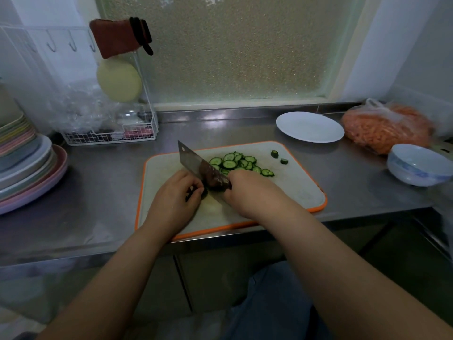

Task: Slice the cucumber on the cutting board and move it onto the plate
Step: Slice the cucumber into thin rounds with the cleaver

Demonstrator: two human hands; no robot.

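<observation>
We see our right hand (247, 190) grasping the cleaver (196, 165), its handle hidden under our fingers. Our left hand (179, 192) curls over a dark cucumber stub (196, 191), mostly hidden. Cucumber slices (237, 164) lie heaped on the cutting board (294, 182); the plate (310, 127) sits behind on the worktop (103, 182).

The cutting board (294, 182) is white with an orange rim. Cucumber slices (235, 163) are green, the plate (310, 127) plain white.
</observation>
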